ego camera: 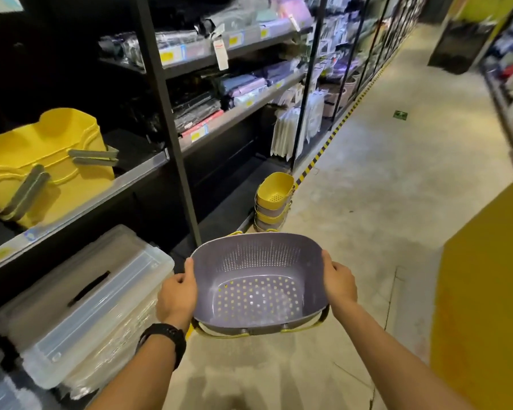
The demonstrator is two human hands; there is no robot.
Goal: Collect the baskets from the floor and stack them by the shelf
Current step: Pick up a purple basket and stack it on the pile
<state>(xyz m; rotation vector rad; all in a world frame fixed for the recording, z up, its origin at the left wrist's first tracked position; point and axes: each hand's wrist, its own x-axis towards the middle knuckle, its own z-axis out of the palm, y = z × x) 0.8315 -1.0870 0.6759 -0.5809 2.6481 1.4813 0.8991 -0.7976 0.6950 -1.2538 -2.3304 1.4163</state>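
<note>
Pretty far along I think: both hands, left hand (176,294) and right hand (339,284), have fingers clamped on the purple basket (256,287), carried toward the stack (273,202) by the shelf (172,137).

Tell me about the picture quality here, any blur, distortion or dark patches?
Head view: the grey perforated plastic basket between the left hand and right hand is sharp; wide-angle distortion slants the black metal shelf post; goods down the far aisle are smeared; top-left corner sinks into shadow.
</note>
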